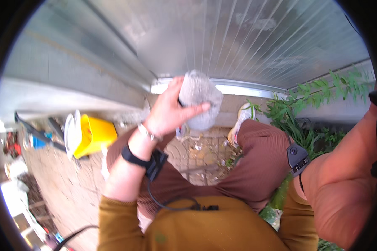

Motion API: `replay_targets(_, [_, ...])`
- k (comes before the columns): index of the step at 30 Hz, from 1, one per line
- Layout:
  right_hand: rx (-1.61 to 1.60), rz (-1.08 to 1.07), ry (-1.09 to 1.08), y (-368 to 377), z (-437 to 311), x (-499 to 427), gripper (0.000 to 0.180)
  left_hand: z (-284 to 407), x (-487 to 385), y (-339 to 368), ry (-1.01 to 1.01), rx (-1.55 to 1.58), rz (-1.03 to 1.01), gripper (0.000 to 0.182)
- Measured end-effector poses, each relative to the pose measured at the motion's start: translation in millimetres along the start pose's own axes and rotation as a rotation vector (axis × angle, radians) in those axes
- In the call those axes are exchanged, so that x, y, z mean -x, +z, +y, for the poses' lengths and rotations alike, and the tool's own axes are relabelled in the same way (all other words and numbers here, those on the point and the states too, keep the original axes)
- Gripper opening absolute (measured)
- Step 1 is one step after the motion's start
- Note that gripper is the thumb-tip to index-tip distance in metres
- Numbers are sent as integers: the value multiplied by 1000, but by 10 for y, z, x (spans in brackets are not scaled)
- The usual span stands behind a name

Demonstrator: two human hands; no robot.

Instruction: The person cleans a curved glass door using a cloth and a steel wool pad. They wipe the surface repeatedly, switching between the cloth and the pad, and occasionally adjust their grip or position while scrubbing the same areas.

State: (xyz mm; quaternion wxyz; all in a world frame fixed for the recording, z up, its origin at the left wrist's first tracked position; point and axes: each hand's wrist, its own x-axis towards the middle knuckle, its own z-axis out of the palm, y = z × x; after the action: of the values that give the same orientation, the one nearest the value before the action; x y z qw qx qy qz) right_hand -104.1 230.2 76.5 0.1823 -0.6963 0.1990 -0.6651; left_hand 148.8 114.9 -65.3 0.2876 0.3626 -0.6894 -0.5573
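Observation:
My left hand (169, 109) grips a folded, greyish-white cloth (196, 94), thumb across its near side and fingers behind it. The cloth is held up in front of a ribbed grey metal panel (220, 40); I cannot tell whether the two touch. Very close to the camera, at the right rim of the view, is my right hand (345, 182). Its fingers run out of the picture, so what they hold or touch is hidden. Both wrists wear black straps with small devices.
A yellow bucket (97, 136) stands on the paving (75, 188) at left, with a white round lid-like piece (72, 133) against it. Green plants (289, 109) grow at right by the panel's foot. A grey ledge (81, 78) runs along the left. Stacked items (28, 210) lie lower left.

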Motion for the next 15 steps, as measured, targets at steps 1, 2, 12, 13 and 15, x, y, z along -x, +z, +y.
replay_targets(1, [16,16,-4,-14,8,-19,64,26,3,2,-18,15,2,50])
replay_targets(2, [29,28,-10,-16,-10,-24,64,53,11,5,-12,21,0,48])
replay_targets(12, [209,62,-95,-31,-273,-66,67,206,57,-7,61,-234,-8,47])
replay_targets(13, [228,59,-103,-14,-290,-45,67,189,48,-2,98,-254,-5,47])
replay_targets(15, [247,62,-113,30,-323,-13,68,168,40,-8,102,-223,-16,47])
